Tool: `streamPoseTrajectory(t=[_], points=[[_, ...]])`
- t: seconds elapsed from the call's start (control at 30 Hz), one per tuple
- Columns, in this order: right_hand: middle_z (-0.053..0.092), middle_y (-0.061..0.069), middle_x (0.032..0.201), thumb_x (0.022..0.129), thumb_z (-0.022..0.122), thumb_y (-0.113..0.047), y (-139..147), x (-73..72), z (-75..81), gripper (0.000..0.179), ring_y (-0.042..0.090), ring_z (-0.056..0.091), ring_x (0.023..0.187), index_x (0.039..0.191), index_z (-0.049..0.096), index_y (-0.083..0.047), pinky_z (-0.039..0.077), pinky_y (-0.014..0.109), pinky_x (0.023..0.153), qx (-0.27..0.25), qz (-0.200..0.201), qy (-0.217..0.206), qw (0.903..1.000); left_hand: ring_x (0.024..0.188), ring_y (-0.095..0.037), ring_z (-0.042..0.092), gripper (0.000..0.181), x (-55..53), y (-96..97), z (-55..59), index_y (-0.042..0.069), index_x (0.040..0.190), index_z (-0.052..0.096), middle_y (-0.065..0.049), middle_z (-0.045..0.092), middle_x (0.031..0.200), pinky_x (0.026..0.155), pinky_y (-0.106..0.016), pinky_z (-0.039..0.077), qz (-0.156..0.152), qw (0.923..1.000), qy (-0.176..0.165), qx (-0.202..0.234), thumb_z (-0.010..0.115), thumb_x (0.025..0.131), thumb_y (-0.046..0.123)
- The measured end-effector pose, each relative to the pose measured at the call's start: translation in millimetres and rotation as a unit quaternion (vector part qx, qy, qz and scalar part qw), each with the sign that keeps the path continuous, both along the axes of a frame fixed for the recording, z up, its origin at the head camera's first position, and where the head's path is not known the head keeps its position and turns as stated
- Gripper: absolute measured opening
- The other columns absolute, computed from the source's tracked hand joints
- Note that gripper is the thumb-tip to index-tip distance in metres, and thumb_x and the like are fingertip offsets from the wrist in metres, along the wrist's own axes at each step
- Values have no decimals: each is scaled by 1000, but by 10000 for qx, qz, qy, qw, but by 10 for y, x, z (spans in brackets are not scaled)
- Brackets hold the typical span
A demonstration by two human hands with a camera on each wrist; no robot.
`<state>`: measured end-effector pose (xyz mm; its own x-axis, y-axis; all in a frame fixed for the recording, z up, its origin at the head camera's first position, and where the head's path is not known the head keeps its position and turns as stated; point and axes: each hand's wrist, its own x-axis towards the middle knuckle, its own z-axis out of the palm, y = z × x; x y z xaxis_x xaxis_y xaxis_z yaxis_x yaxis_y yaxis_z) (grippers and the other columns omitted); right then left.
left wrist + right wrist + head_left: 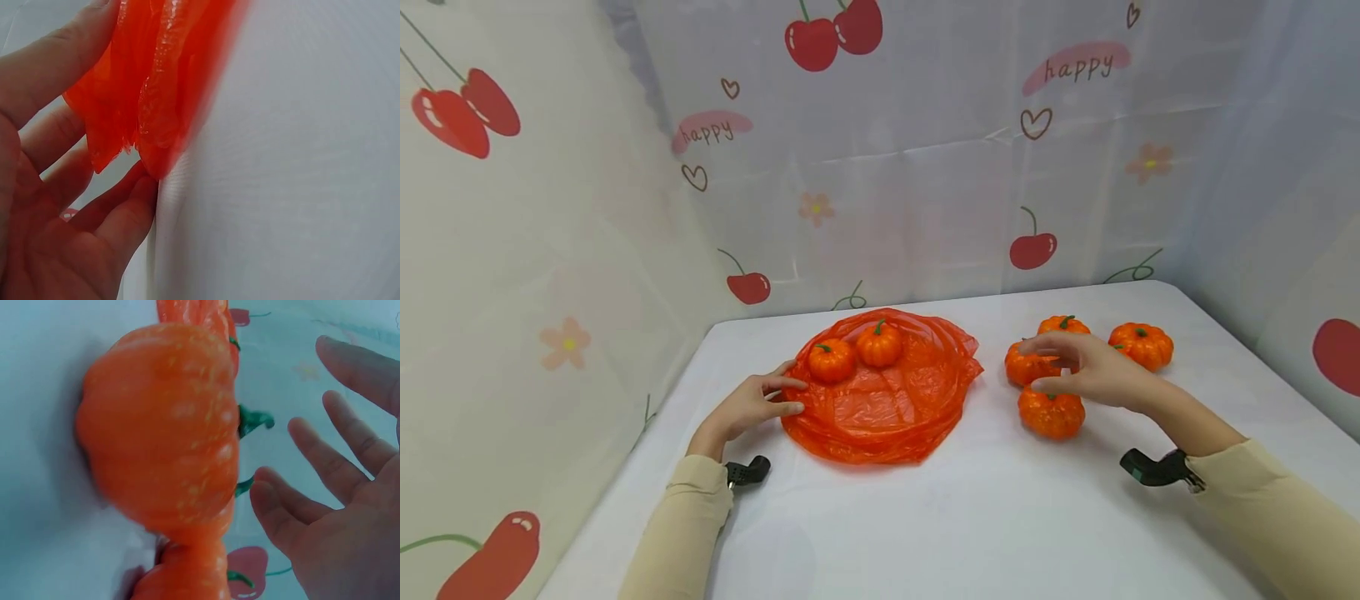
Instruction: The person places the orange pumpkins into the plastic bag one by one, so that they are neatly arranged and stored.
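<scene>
In the head view, an orange-red plastic bag (880, 408) lies spread in a rounded shape, with two small orange pumpkins (832, 361) on its far left part. My left hand (748, 410) is at the bag's left edge, thumb and fingers apart and touching the plastic. The left wrist view shows crumpled bag folds (159, 81) close against the thumb and fingers. My right hand (1093, 371) hovers over a cluster of small pumpkins on the right, fingers spread and holding nothing. Nearest it is the front pumpkin (1051, 417), whose green stem (253, 420) faces the palm.
Other pumpkins sit beyond the right hand, one at the back (1063, 325) and one farther right (1142, 346). A white cloth covers the table (925, 525). Cherry-printed curtains (910, 183) stand behind and at both sides.
</scene>
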<state>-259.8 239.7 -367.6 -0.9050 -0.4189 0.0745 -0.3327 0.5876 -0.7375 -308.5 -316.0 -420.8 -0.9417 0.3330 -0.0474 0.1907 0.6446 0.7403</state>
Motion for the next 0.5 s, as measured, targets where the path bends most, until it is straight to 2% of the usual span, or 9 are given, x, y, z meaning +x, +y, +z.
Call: streamPoseTrajectory(t=[0.2, 0.27, 0.37, 0.5], points=[[63, 9, 137, 89, 82, -35, 107, 5, -94, 54, 35, 58, 126, 136, 62, -16, 55, 33, 91, -2, 53, 123, 9999, 158, -38, 24, 45, -3, 4, -17, 20, 128, 74, -5, 30, 170, 125, -55, 29, -22, 9999, 37, 103, 83, 87, 37], [65, 7, 134, 88, 83, -36, 133, 9, -119, 55, 33, 59, 123, 135, 63, -17, 55, 29, 88, 80, 32, 160, 9998, 158, -37, 24, 45, -6, 7, -20, 20, 128, 74, -5, 30, 170, 125, -55, 30, -20, 10000, 36, 86, 83, 87, 37], [68, 6, 130, 88, 83, -35, 164, 16, -147, 52, 33, 61, 120, 134, 63, -17, 55, 28, 87, 114, 67, 214, 9997, 158, -37, 25, 45, -7, 10, -17, 21, 128, 73, -5, 30, 170, 124, -54, 32, -4, 10000, 25, 47, 83, 87, 38], [68, 8, 131, 90, 81, -31, 192, 21, -170, 48, 33, 63, 120, 132, 64, -15, 57, 34, 93, -40, 271, 177, 9995, 158, -38, 25, 46, -3, 16, 2, 21, 129, 73, -5, 30, 170, 124, -55, 32, -5, 10000, 18, 54, 83, 87, 38]])
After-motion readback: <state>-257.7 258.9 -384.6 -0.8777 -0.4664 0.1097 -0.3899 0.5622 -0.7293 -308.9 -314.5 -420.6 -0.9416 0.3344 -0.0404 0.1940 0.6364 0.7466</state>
